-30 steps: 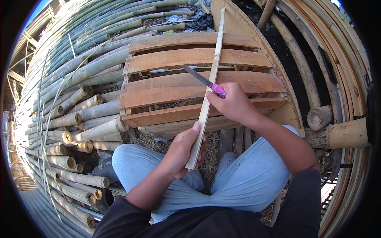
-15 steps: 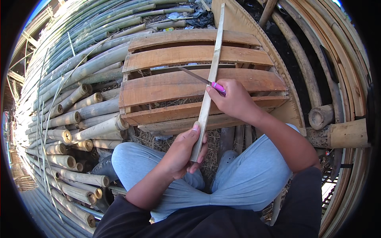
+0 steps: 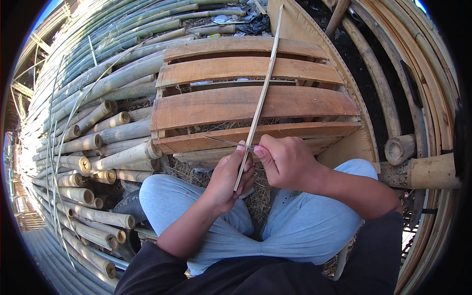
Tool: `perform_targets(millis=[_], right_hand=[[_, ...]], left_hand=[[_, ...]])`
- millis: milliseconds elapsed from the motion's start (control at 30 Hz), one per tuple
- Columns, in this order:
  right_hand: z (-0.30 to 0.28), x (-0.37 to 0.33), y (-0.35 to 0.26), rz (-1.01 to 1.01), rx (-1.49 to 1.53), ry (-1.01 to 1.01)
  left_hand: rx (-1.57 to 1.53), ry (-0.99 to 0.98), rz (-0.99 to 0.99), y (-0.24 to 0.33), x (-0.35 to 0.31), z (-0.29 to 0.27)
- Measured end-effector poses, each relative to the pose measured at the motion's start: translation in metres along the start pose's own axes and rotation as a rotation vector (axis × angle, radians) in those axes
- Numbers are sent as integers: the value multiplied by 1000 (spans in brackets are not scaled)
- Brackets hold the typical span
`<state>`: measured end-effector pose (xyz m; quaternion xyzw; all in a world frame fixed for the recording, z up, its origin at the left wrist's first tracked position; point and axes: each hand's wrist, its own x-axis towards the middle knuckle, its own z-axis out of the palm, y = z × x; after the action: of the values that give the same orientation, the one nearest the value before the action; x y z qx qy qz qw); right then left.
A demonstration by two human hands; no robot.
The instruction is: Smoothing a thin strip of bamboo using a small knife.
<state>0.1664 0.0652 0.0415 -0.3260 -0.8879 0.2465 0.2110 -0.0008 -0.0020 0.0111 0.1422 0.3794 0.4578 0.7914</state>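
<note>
A long, thin bamboo strip point(image 3: 262, 101) slants away from me over a slatted wooden crate point(image 3: 206, 104). My left hand point(image 3: 230, 178) is closed round its near end, with the thumb lying along the strip. In my right hand point(image 3: 291, 160) is a knife point(image 3: 225, 141); only a bit of its pink handle shows between the fingers. The blade points left and crosses the strip right by my left thumb tip. The strip is turned with a narrow edge up. My left fingertips are partly hidden behind it.
Stacked bamboo poles point(image 3: 103, 142) fill the left side, their cut ends toward me. Right of the crate stands a tan curved board point(image 3: 327, 54), with a thick bamboo post point(image 3: 430, 171) beyond. Dry straw point(image 3: 260, 204) lies between my legs. Dark plastic scraps point(image 3: 256, 24) lie at the back.
My right hand has drawn the knife down the strip toward me, close to my left hand. The strip has turned from its broad face to a narrow edge.
</note>
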Motion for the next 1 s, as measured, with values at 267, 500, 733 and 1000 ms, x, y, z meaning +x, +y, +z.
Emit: perform_targets(millis=[267, 500, 733, 1000], right_hand=[[-1, -5, 1, -112, -191, -40], [4, 1, 17, -236, -321, 10], [5, -1, 14, -257, -406, 43], [7, -3, 8, -210, -290, 83]], left_hand=[[-53, 10, -29, -3, -1, 7], [-66, -8, -17, -3, 6, 3], [-76, -25, -20, -3, 4, 2], [-90, 1, -31, -3, 3, 7]])
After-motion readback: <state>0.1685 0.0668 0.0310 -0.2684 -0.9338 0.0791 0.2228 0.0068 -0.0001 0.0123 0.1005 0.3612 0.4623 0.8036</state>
